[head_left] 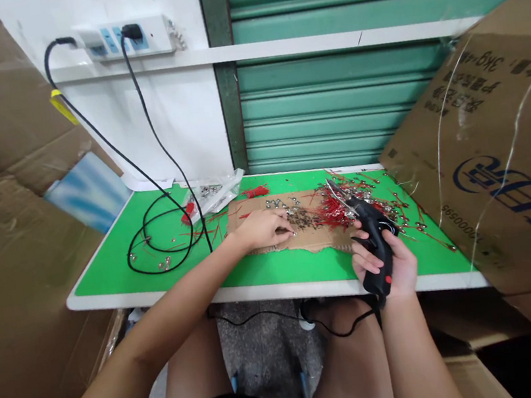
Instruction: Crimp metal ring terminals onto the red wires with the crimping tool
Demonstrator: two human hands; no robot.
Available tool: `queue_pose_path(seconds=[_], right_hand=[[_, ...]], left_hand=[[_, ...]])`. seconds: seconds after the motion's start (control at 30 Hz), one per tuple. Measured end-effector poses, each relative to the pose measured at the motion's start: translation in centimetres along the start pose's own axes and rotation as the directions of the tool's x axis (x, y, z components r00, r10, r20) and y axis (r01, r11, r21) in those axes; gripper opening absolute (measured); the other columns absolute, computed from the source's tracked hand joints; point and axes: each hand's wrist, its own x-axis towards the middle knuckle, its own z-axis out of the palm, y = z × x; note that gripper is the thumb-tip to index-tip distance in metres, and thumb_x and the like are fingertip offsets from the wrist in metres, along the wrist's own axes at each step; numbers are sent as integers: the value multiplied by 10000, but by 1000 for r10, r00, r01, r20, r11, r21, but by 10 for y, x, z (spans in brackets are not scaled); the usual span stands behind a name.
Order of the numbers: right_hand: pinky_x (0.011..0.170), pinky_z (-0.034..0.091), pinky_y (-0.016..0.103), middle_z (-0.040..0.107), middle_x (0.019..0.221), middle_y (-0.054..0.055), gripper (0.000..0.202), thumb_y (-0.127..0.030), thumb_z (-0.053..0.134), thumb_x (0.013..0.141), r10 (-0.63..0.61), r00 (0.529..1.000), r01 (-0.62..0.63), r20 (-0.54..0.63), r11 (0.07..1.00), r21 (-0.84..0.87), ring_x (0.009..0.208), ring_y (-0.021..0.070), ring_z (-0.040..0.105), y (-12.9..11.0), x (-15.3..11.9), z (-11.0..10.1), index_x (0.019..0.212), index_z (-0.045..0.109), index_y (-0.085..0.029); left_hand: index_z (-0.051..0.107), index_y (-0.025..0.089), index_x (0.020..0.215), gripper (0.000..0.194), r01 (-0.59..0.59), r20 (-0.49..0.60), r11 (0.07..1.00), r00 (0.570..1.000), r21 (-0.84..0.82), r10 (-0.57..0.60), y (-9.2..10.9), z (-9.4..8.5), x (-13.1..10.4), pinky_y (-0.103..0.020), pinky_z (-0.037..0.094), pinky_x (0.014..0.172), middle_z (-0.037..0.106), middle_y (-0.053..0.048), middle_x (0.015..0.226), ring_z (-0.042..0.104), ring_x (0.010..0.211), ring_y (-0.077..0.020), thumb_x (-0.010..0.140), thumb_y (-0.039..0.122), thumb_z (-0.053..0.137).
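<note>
My right hand point(395, 263) is wrapped round the grip of a black corded soldering gun point(374, 242), which has a red button and a slim metal tip pointing up and to the left. Its tip hangs over a heap of red wires point(337, 208) with small silver metal parts. My left hand point(267, 228) rests on a flat piece of cardboard point(314, 239), thumb and fingertips pinched around a tiny shiny metal piece point(293, 233). Beside those fingers, many small dark and silver parts point(303, 216) lie scattered on the cardboard.
The green tabletop point(110, 265) holds a clear plastic bag of metal parts point(212, 193) and a looped black cable point(139, 271). A power strip point(146, 36) hangs on the wall. Large cardboard boxes flank the table, the right one point(503, 157) leaning inward. A green shutter point(331, 103) stands behind.
</note>
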Motion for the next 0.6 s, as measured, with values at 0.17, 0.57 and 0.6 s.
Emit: queue_pose_path(seconds=[0.17,0.57,0.6], right_hand=[[355,458,157,618,833,-30,405,-253,703,843,2,1000,-1,25,1000,-20,436,61,389,0,0,-2,1222,561,-244],[352,470,165,595,839,-24,381,-245,702,843,16,1000,-16,-10,1000,-19,436,64,354,-1,-1,1,1202,574,-232],[348,469,169,594,841,-22,374,-247,701,846,12,1000,-13,-14,1000,-27,435,66,350,-1,-1,0,1199,578,-236]], left_hand=[[794,252,1074,236,60,-18,998,998,-25,-60,8,1,-4,-267,510,764,726,-37,1102,702,928,-186,924,324,626],[810,242,1054,259,232,-110,973,966,-18,-233,13,10,-15,-277,518,774,749,-46,1045,705,942,-203,972,372,602],[803,244,1071,261,239,-120,971,964,-21,-239,11,7,-19,-280,522,792,748,-46,1042,703,960,-206,973,379,603]])
